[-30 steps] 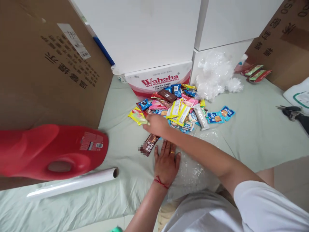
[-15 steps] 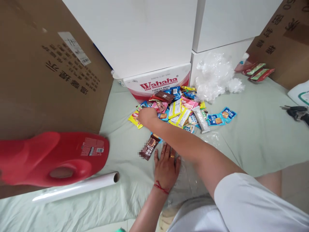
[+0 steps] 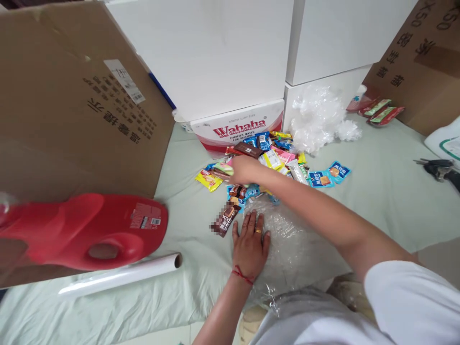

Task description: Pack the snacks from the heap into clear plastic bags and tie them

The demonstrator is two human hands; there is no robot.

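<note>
One hand, the left hand, lies flat, fingers slightly apart, at the edge of the clear plastic film. The right hand is at a light-green packet in the snack pile; I cannot tell whether its fingers clamp it. A gentle pinch should leave the yellow packet undisturbed.

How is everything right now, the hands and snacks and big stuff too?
Snack pile: loosely heaped
Left hand: palm down, fingers straight
Right hand: down at that pile, grip unclear
Cocoa packet: lying flat, printed side up
Clear plastic: spread out, wrinkled
White plastic bundle: crumpled
White roll: lying down, end hole showing
Wahaha box: printing right way up
Red jug: upright or lying, can't tell
</note>
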